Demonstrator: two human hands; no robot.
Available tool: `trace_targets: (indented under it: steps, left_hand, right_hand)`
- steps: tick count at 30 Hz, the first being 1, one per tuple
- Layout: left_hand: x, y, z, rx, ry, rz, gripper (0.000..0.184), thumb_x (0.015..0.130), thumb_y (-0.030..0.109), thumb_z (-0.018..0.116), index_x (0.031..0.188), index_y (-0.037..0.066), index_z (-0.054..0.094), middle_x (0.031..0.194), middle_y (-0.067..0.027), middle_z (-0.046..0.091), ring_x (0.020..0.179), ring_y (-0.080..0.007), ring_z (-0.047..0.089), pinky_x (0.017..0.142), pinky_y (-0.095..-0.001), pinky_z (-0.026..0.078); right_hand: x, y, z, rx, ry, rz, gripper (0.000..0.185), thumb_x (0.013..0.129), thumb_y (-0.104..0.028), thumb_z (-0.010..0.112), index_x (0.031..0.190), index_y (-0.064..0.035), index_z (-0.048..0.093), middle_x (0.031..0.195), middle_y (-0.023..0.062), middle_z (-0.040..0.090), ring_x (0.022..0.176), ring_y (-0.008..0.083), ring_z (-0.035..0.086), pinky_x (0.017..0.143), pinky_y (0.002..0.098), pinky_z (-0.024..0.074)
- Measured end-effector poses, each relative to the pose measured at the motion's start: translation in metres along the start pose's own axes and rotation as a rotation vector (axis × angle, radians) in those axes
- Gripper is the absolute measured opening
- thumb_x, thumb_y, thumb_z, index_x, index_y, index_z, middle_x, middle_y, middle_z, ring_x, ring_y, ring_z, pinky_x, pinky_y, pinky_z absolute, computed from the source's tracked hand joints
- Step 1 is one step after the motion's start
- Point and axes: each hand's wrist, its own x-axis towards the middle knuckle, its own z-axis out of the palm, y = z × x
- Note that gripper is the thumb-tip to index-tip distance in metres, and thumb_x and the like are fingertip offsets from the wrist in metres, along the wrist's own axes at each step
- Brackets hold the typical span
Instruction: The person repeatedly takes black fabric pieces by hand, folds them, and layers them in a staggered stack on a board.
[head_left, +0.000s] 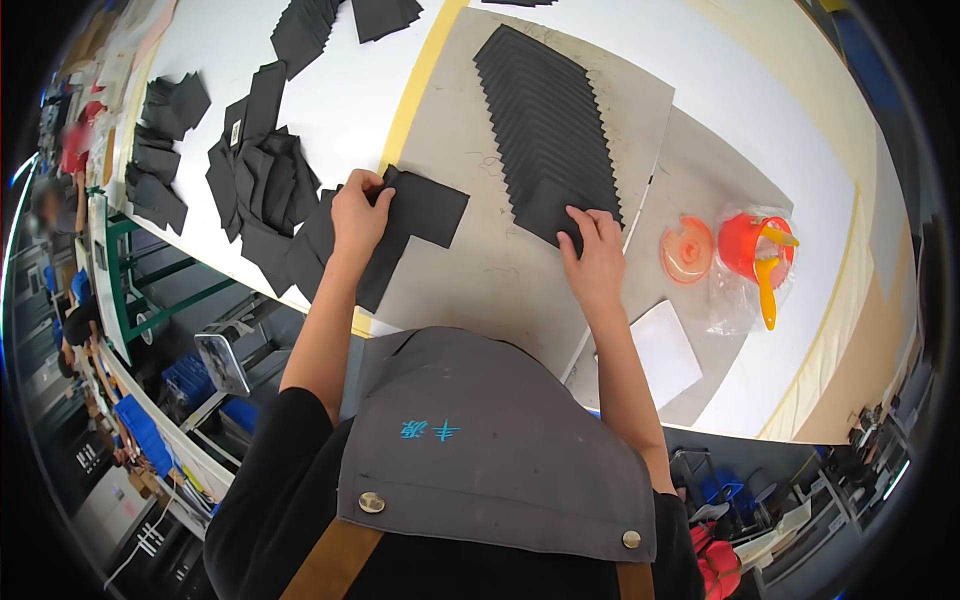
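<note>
My left hand [360, 215] pinches the edge of a black fabric piece [428, 208] between thumb and fingers. Other black pieces lie beneath and beside it, running toward the left pile. My right hand [597, 255] rests with thumb and fingers apart on the near end of a long row of overlapping black fabric pieces [545, 120]. The row's pieces are fanned in even steps, their corners making a zigzag along both sides. Part of the nearest piece is covered by my right fingers.
A loose heap of black pieces [265, 180] lies at left, with more stacks [300, 35] behind. At right are a red tub [738, 243] with a yellow-handled brush [767, 295], an orange translucent lid [687, 249] and a white pad [665, 355]. Yellow tape [425, 75] crosses the table.
</note>
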Motion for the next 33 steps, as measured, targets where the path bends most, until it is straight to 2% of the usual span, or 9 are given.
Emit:
trace_targets:
  steps: [3,7,9,11,12,16,19,21,33]
  left_hand:
    - [-0.032,0.047,-0.036,-0.071,0.058,0.194,0.022,0.079,0.008,0.076,0.098,0.003,0.069,0.083,-0.0101,0.066,0.076,-0.0242,0.065,0.070,-0.0345,0.050]
    - [-0.056,0.084,-0.074,-0.312,-0.749,0.259,0.019,0.081,0.004,0.074,0.097,-0.003,0.065,0.086,-0.0071,0.061,0.078,-0.0126,0.055,0.071,-0.0267,0.045]
    - [-0.060,0.097,-0.069,-0.430,-0.832,0.273,0.016,0.081,0.004,0.074,0.092,-0.003,0.065,0.082,-0.0024,0.061,0.074,-0.0096,0.053,0.067,-0.0257,0.043]
    - [-0.062,0.104,-0.057,-0.681,-0.965,-0.021,0.015,0.084,0.006,0.074,0.094,-0.003,0.068,0.080,0.0023,0.061,0.072,-0.0059,0.051,0.066,-0.0235,0.042]
    - [-0.066,0.102,-0.038,-0.706,-0.844,-0.025,0.015,0.088,0.007,0.072,0.100,-0.002,0.070,0.080,0.0047,0.063,0.070,-0.0035,0.049,0.064,-0.0214,0.040]
    - [-0.061,0.099,0.033,-0.665,-0.584,-0.015,0.018,0.092,0.010,0.067,0.100,-0.006,0.070,0.084,0.0006,0.067,0.077,-0.0051,0.056,0.071,-0.0213,0.045]
    - [-0.059,0.091,0.085,-0.511,-0.354,0.236,0.017,0.090,0.009,0.069,0.099,-0.005,0.071,0.083,-0.0021,0.067,0.077,-0.0076,0.058,0.070,-0.0218,0.046]
    - [-0.062,0.096,0.108,-0.566,-0.233,0.261,0.016,0.086,0.007,0.072,0.099,-0.002,0.070,0.079,-0.0101,0.066,0.066,-0.0171,0.059,0.063,-0.0281,0.048]
    - [-0.055,0.116,0.122,-0.356,-0.199,0.371,0.010,0.084,0.002,0.070,0.091,0.005,0.064,0.078,-0.0061,0.061,0.063,-0.0178,0.057,0.060,-0.0306,0.048]
  right_hand:
    - [-0.003,-0.018,-0.007,0.147,0.057,-0.073,0.047,0.079,-0.016,0.076,0.123,-0.0103,0.061,0.117,0.0080,0.056,0.104,0.0285,0.055,0.086,0.0361,0.0485]
    - [-0.010,-0.052,-0.016,0.687,-0.174,0.088,0.058,0.074,-0.019,0.082,0.126,-0.0091,0.058,0.130,0.0077,0.055,0.117,0.0252,0.054,0.092,0.0326,0.0461]
    - [-0.016,-0.049,-0.012,0.892,-0.268,0.157,0.060,0.074,-0.020,0.083,0.127,-0.0083,0.057,0.130,0.0064,0.057,0.120,0.0227,0.054,0.093,0.0315,0.0452]
    - [-0.027,-0.030,0.000,1.095,-0.531,0.221,0.052,0.079,-0.020,0.081,0.124,-0.0059,0.059,0.110,0.0026,0.064,0.100,0.0145,0.061,0.082,0.0277,0.0473]
    - [-0.031,-0.025,-0.005,1.076,-0.603,0.414,0.037,0.085,-0.020,0.077,0.115,-0.0040,0.064,0.089,-0.0018,0.064,0.075,0.0067,0.057,0.068,0.0230,0.0458]
    - [-0.050,0.007,-0.008,1.086,-0.403,0.583,0.020,0.090,-0.015,0.072,0.103,-0.0022,0.065,0.080,-0.0048,0.061,0.067,0.0034,0.051,0.061,0.0205,0.0421]
    - [-0.061,0.037,-0.001,1.007,-0.168,0.566,0.014,0.092,-0.013,0.068,0.099,-0.0019,0.065,0.079,-0.0041,0.060,0.067,0.0031,0.050,0.060,0.0191,0.0394]
    - [-0.057,0.039,-0.006,0.831,0.087,0.530,0.016,0.090,-0.009,0.070,0.101,-0.0021,0.062,0.076,-0.0038,0.057,0.066,0.0041,0.049,0.061,0.0204,0.0413]
    - [-0.043,0.050,-0.003,0.682,0.245,0.489,0.020,0.089,-0.005,0.069,0.107,-0.0041,0.059,0.077,-0.0004,0.056,0.066,0.0069,0.051,0.060,0.0214,0.0421]
